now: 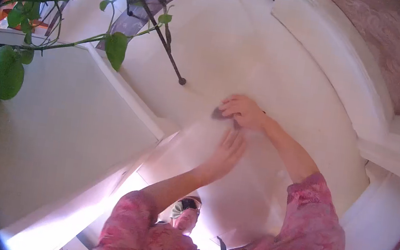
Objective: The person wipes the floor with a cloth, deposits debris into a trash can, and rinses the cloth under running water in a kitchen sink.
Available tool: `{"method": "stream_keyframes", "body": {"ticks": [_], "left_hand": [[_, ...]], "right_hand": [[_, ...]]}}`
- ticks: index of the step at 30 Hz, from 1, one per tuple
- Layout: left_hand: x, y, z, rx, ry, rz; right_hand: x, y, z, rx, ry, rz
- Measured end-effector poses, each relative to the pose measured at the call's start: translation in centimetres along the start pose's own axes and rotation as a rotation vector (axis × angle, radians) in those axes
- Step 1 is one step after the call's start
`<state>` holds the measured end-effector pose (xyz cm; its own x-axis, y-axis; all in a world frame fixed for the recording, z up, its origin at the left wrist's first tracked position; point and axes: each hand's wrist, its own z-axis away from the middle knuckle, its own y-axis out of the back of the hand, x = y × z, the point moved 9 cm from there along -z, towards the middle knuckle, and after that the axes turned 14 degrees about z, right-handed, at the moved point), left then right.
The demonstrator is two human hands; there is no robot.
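Note:
My right hand [244, 112] is bent over a small dark object [217, 113] against a pale, smooth surface [231, 43]. The fingers hide most of that object, so its kind cannot be made out. Just below, my left hand [229, 151] has its fingers stretched out, slightly blurred, lying near or on a glossy, reflective area [263, 179]. Nothing shows in this left hand. Both forearms reach up from pink patterned sleeves.
Trailing green plant leaves [5, 72] hang at upper left. A dark thin metal leg [171, 58] comes down near them. A pale panel [47, 130] stands left, a white ledge [330, 56] curves along the right. A person's head [186, 219] shows low in view.

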<state>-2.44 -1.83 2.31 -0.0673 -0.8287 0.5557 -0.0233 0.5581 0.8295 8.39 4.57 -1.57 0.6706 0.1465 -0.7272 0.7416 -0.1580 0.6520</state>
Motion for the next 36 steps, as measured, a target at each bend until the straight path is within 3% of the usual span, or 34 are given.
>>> {"method": "stream_keyframes", "body": {"ticks": [2, 4, 8, 9, 11, 12, 15, 16, 18, 21, 23, 24, 26, 27, 29, 30, 33, 36], "left_hand": [[1.1, 0.3, 3.5, -0.026, -0.043, 0.045], [0.8, 0.7, 7.0, 0.05, 0.011, 0.227], [-0.4, 2.1, 11.6, -0.037, 0.209, 0.199], [-1.0, 2.2, 12.6, -0.021, 0.295, 0.212], [-1.6, 2.0, 14.1, 0.0, 0.399, 0.231], [-1.8, 1.9, 14.1, -0.005, 0.392, 0.234], [-1.2, 1.8, 13.1, 0.011, 0.355, 0.258], [-1.2, 2.3, 12.3, 0.043, 0.35, 0.28], [-0.7, 2.9, 11.5, 0.076, 0.338, 0.304], [-0.2, 2.9, 11.5, 0.056, 0.33, 0.313], [-0.1, 2.7, 12.3, 0.034, 0.342, 0.339], [-0.2, 2.7, 12.7, 0.032, 0.348, 0.336], [-0.6, 2.9, 13.0, 0.053, 0.352, 0.358], [-0.7, 3.0, 13.1, 0.054, 0.365, 0.354], [-1.3, 3.3, 13.1, 0.082, 0.417, 0.392], [-1.6, 3.4, 13.3, 0.081, 0.451, 0.381], [-1.6, 3.0, 13.1, 0.109, 0.428, 0.419], [-1.4, 2.7, 13.0, 0.097, 0.423, 0.418]], "right_hand": [[0.4, 2.9, 2.4, 0.047, -0.25, -0.18], [2.5, 8.1, 4.9, 0.331, -0.508, -0.3], [9.4, 18.1, 8.6, 0.677, -0.748, 0.104], [11.6, 17.8, 8.2, 0.684, -0.75, 0.108], [12.4, 16.5, 7.7, 0.709, -0.625, 0.757], [12.7, 13.5, 6.5, 0.661, -0.602, 0.598], [4.6, 3.2, 4.6, 0.408, -0.403, 0.336], [1.9, -0.1, 4.5, 0.323, -0.24, 0.357], [-4.1, -1.9, 5.4, 0.226, -0.107, 0.228], [-3.9, -1.2, 6.4, 0.246, -0.141, 0.082], [-0.6, 4.7, 6.3, 0.377, -0.34, 0.019], [1.2, 8.3, 6.6, 0.435, -0.58, 0.048], [6.0, 14.3, 8.1, 0.756, -0.573, 0.228], [7.8, 16.5, 8.8, 0.851, -0.636, 0.493], [13.4, 16.7, 9.3, 0.891, -0.825, 0.746], [13.7, 15.5, 7.9, 0.876, -0.819, 0.714], [10.5, 10.4, 1.3, 0.706, -0.531, 0.651], [6.1, 3.6, -3.8, 0.558, -0.346, 0.387]]}}
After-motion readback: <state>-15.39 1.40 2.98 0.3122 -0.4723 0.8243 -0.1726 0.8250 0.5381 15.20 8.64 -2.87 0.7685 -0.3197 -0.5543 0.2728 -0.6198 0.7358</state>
